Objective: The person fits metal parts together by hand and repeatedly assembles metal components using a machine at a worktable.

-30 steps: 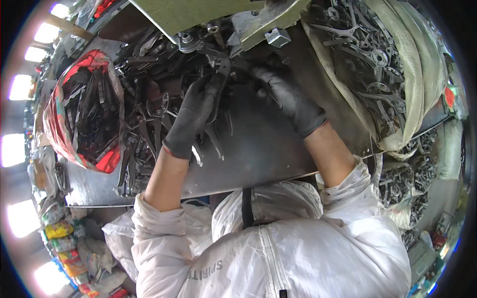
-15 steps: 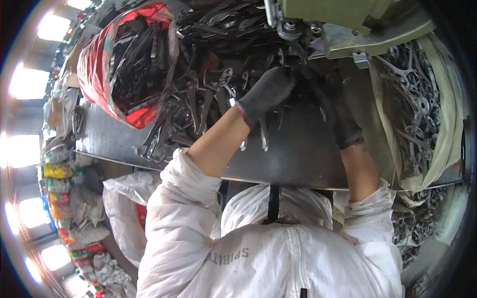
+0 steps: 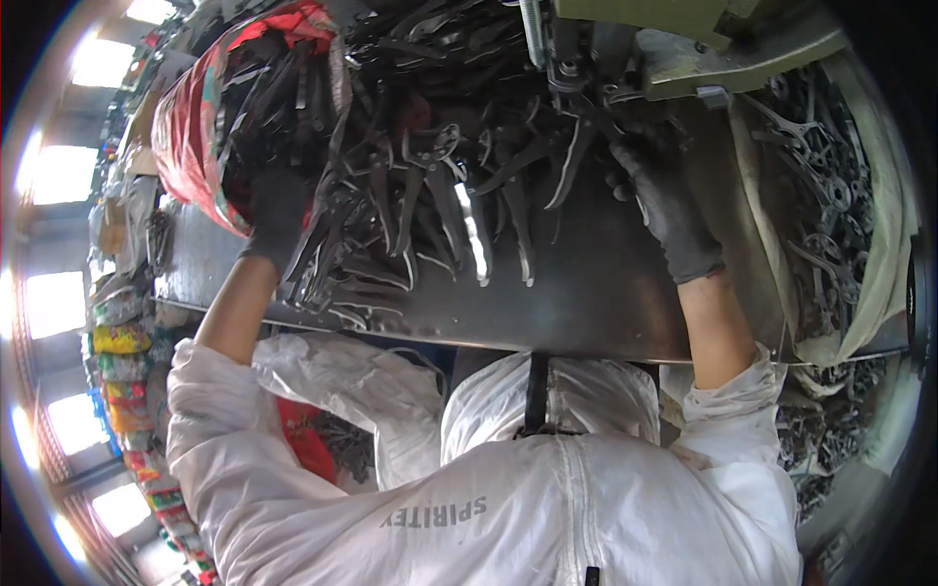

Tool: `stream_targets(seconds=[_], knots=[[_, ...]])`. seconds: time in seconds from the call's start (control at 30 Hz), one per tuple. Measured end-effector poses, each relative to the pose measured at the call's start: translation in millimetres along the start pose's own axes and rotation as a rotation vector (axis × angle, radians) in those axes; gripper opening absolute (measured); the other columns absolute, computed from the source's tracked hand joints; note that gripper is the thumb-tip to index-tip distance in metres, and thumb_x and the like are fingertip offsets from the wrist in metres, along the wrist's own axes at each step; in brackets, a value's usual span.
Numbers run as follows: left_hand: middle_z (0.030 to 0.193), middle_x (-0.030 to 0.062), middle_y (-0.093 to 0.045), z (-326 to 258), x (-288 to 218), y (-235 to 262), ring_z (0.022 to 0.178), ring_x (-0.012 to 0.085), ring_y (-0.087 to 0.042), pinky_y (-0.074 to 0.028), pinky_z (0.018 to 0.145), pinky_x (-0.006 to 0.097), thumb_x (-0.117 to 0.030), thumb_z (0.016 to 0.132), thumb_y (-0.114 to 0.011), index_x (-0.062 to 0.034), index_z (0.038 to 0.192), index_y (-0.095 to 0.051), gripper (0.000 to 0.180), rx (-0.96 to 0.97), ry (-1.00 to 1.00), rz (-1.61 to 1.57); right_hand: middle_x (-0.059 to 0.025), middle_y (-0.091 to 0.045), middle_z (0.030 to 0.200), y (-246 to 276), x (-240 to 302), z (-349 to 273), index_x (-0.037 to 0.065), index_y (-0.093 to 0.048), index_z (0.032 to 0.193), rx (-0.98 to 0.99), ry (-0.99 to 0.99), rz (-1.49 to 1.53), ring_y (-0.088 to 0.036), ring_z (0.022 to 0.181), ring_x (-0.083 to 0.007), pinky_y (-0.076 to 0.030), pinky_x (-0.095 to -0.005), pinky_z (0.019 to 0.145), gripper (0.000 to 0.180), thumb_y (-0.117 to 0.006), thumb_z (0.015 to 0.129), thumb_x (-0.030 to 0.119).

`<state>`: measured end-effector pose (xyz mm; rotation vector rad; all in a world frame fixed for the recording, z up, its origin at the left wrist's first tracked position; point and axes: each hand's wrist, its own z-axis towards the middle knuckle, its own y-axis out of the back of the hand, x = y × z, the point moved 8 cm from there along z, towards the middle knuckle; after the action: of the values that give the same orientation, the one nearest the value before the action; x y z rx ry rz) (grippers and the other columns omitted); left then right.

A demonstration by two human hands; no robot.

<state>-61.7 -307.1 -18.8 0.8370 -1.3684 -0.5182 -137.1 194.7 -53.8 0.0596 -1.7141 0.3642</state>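
Bright windows line the left rim of a cluttered workshop, and a dark steel counter (image 3: 586,303) spans the middle of the view, its near edge running just above the person's white coverall (image 3: 547,508). At the counter's far side stands a green machine (image 3: 684,29) with a metal head coming down near the top centre.

Across the counter's left and middle lies a heap of dark plier blanks (image 3: 430,195), thick and tangled. Most of them have their long axis running from far to near, handles fanning toward the person and the jaw ends toward the machine; some lie crosswise. A red sack (image 3: 195,127) at the far left is stuffed with more of the same, and it touches the heap. On the right a pale cloth sack (image 3: 879,225) holds a second mass of grey forgings.

The left hand (image 3: 276,220), in a black glove, rests palm down at the left margin of the heap, just beside the red sack; its fingers are spread among the blanks, and whether it has hold of one I cannot tell. The right hand (image 3: 660,195), also gloved in black, reaches up under the machine head with fingers curled; what it grips is hidden in shadow.

Bare steel shows between the heap and the right forearm and along the near edge.
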Motion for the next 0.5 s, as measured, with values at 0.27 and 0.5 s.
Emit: stream_targets(seconds=[0.27,0.5], knots=[[0.099,0.0115,-0.068,-20,-20,93,0.093,0.0332,-0.068,-0.054,0.08,0.044,-0.012,0.089,-0.06,-0.0151,0.11,-0.073,0.024,-0.247,-0.247,-0.058,-0.0006,-0.064,0.093,13,-4,-20,0.008,-0.06,0.115,-0.018,-0.14,-0.006,-0.061,0.068,-0.007,-0.047,-0.02,0.056,0.018,-0.063,0.098,0.016],[0.102,0.0081,-0.073,-46,-22,118,0.093,0.0228,-0.072,-0.057,0.083,0.037,-0.034,0.1,-0.056,-0.0091,0.123,-0.066,0.035,0.443,0.032,-1.875,-0.0012,-0.065,0.09,11,-8,-14,0.006,-0.061,0.113,-0.008,-0.146,-0.035,-0.062,0.068,-0.0067,-0.05,-0.0208,0.056,0.018,-0.062,0.1,0.019]])
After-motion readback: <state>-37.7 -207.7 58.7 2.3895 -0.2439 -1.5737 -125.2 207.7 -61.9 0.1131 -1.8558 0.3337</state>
